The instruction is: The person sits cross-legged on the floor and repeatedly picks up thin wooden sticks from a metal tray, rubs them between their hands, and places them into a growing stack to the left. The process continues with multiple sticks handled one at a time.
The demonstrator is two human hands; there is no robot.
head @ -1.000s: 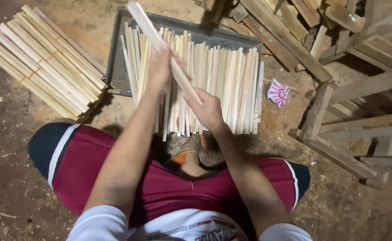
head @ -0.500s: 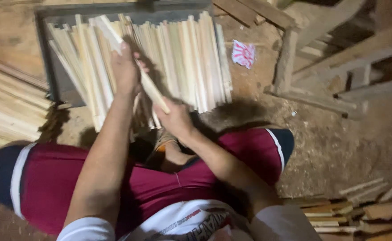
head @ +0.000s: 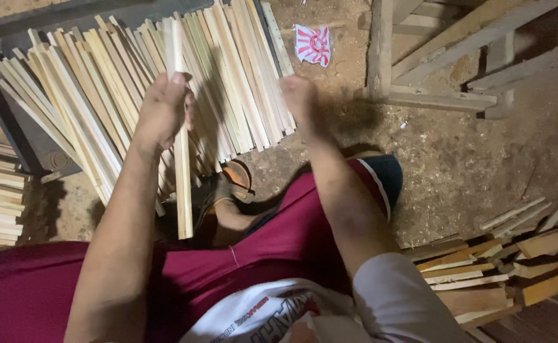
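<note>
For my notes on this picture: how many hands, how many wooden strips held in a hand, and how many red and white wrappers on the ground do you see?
Hands: 2, left hand and right hand
Held wooden strip: 1, in the left hand
Red and white wrapper: 1
Total: 4

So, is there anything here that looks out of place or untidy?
One thing: a small red-and-white wrapper lies on the dirt floor beside the pile of wooden sticks; it looks like litter. The left hand holds one stick; the right hand is blurred.
</note>
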